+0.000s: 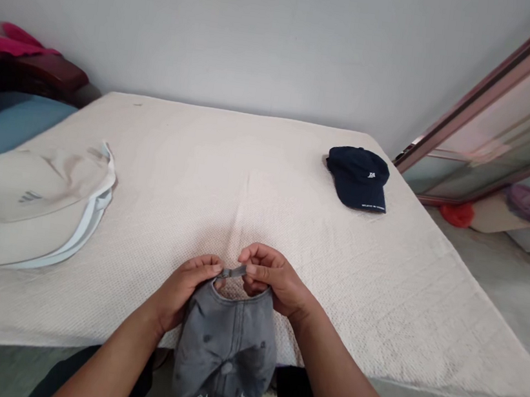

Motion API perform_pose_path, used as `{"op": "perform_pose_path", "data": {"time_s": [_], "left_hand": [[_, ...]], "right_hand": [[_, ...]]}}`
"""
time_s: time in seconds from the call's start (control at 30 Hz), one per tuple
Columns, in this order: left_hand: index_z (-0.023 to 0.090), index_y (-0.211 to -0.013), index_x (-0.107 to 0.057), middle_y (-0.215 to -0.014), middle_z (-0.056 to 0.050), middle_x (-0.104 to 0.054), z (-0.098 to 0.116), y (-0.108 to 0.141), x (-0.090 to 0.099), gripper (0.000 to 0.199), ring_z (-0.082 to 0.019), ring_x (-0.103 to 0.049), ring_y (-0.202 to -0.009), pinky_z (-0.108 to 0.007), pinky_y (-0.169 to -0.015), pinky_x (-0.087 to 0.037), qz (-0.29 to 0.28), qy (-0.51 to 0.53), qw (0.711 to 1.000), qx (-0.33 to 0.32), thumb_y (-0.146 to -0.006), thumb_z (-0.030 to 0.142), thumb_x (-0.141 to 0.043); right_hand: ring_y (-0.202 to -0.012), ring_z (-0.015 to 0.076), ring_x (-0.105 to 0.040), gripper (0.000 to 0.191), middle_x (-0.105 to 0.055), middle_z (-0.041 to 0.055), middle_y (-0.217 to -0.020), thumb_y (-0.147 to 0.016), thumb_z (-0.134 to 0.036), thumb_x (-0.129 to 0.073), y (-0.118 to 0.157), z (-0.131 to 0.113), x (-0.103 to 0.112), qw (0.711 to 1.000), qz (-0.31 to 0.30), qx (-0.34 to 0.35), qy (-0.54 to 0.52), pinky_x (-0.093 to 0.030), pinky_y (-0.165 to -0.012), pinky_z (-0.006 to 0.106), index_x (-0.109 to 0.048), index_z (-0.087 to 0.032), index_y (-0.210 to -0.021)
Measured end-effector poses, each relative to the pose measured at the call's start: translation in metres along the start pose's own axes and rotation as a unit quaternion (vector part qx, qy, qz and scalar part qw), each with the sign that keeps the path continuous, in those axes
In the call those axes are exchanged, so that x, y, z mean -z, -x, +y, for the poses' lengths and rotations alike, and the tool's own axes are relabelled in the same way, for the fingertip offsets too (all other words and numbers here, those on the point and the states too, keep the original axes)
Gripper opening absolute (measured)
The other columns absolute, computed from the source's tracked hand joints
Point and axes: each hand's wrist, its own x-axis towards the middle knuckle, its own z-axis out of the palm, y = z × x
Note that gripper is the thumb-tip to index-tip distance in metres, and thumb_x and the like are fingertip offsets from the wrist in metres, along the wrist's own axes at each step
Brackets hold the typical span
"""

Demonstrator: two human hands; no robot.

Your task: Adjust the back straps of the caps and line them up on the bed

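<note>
A faded grey denim baseball cap point(225, 356) hangs over the near edge of a cream woven bedcover point(248, 177), crown down and back opening up. Its grey adjustment strap point(232, 272) is pinched at both ends. My left hand point(182, 288) is closed on one end of the strap, and my right hand point(274, 279) is closed on the other. A white cap point(39, 208) lies on the cover to the left, well away from my hands. A navy cap point(358, 178) with a small white logo lies at the far right.
A tall pink-framed glass panel point(502, 106) leans against the wall at the right, above a concrete floor point(476, 298) with a red cloth point(457, 214). At the far left are a blue surface point(11, 126) and pink and dark red fabric point(16, 42).
</note>
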Motion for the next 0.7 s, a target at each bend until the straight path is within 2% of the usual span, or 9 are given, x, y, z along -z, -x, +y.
{"op": "perform_pose_path", "data": {"time_s": [0.07,0.17,0.23,0.3,0.4,0.53,0.6,0.7], "left_hand": [[0.013,-0.077,-0.066,-0.068,-0.003,-0.066,0.000,0.002,0.001,0.016,-0.012,-0.058,-0.062,-0.021,-0.061,-0.044,-0.018,-0.031,0.999,-0.008,-0.078,0.029,-0.067],[0.010,-0.087,-0.070,-0.080,-0.010,-0.070,-0.002,0.006,0.002,0.031,-0.018,-0.063,-0.072,-0.027,-0.070,-0.047,-0.105,-0.066,0.992,0.011,-0.081,0.039,-0.063],[0.011,-0.093,-0.070,-0.084,-0.011,-0.071,-0.006,0.009,0.001,0.032,-0.020,-0.065,-0.073,-0.028,-0.069,-0.048,-0.156,-0.073,0.984,0.047,-0.076,0.038,-0.069],[0.012,-0.095,-0.070,-0.085,-0.011,-0.071,-0.007,0.010,-0.001,0.032,-0.020,-0.066,-0.072,-0.029,-0.069,-0.049,-0.171,-0.067,0.980,0.079,-0.070,0.030,-0.075],[0.011,-0.097,-0.070,-0.083,-0.011,-0.073,-0.004,0.009,-0.002,0.030,-0.025,-0.069,-0.076,-0.033,-0.073,-0.052,-0.135,0.017,0.987,0.084,-0.069,0.021,-0.072],[0.013,-0.094,-0.070,-0.082,-0.011,-0.074,0.016,0.004,0.012,0.025,-0.031,-0.068,-0.093,-0.042,-0.086,-0.051,-0.005,0.192,0.981,0.038,-0.077,0.025,-0.057],[0.016,-0.098,-0.070,-0.087,-0.010,-0.075,0.031,0.001,0.024,0.030,-0.029,-0.065,-0.102,-0.044,-0.092,-0.048,0.052,0.257,0.965,-0.028,-0.083,0.029,-0.048],[0.020,-0.117,-0.063,-0.105,-0.008,-0.073,0.051,-0.001,0.039,0.043,-0.026,-0.059,-0.114,-0.045,-0.100,-0.042,0.075,0.317,0.933,-0.151,-0.089,0.029,-0.033]], "right_hand": [[-0.043,0.0019,-0.031,0.018,-0.047,-0.0074,-0.055,-0.074,-0.020,-0.072,-0.001,-0.002,0.001,1.000,0.022,0.008,-0.018,-0.024,-0.044,0.017,-0.060,-0.015,-0.087],[-0.043,0.0020,-0.030,0.019,-0.046,-0.0075,-0.055,-0.074,-0.019,-0.071,-0.003,-0.004,0.005,0.998,0.047,0.022,-0.035,-0.024,-0.044,0.016,-0.058,-0.016,-0.088],[-0.043,0.0021,-0.030,0.020,-0.048,-0.0067,-0.056,-0.073,-0.020,-0.071,-0.005,-0.005,0.006,0.997,0.062,0.027,-0.038,-0.024,-0.043,0.016,-0.058,-0.017,-0.088],[-0.042,0.0022,-0.031,0.021,-0.051,-0.0059,-0.057,-0.072,-0.020,-0.072,-0.007,-0.004,0.008,0.996,0.079,0.029,-0.038,-0.024,-0.043,0.016,-0.058,-0.017,-0.088],[-0.043,0.0031,-0.036,0.023,-0.054,-0.0046,-0.059,-0.069,-0.021,-0.074,-0.010,-0.002,0.009,0.992,0.115,0.031,-0.032,-0.027,-0.044,0.017,-0.060,-0.017,-0.086],[-0.058,0.0090,-0.053,0.022,-0.062,-0.0002,-0.070,-0.070,-0.028,-0.075,-0.014,-0.001,0.010,0.986,0.166,0.023,-0.011,-0.040,-0.056,0.022,-0.062,-0.016,-0.085],[-0.063,0.0111,-0.055,0.022,-0.063,0.0011,-0.073,-0.074,-0.034,-0.072,-0.014,0.001,0.011,0.985,0.169,0.005,0.019,-0.042,-0.062,0.024,-0.063,-0.017,-0.085],[-0.073,0.0151,-0.056,0.025,-0.065,0.0033,-0.078,-0.080,-0.041,-0.065,-0.012,0.005,0.011,0.983,0.154,-0.013,0.102,-0.043,-0.069,0.029,-0.065,-0.017,-0.084]]}}
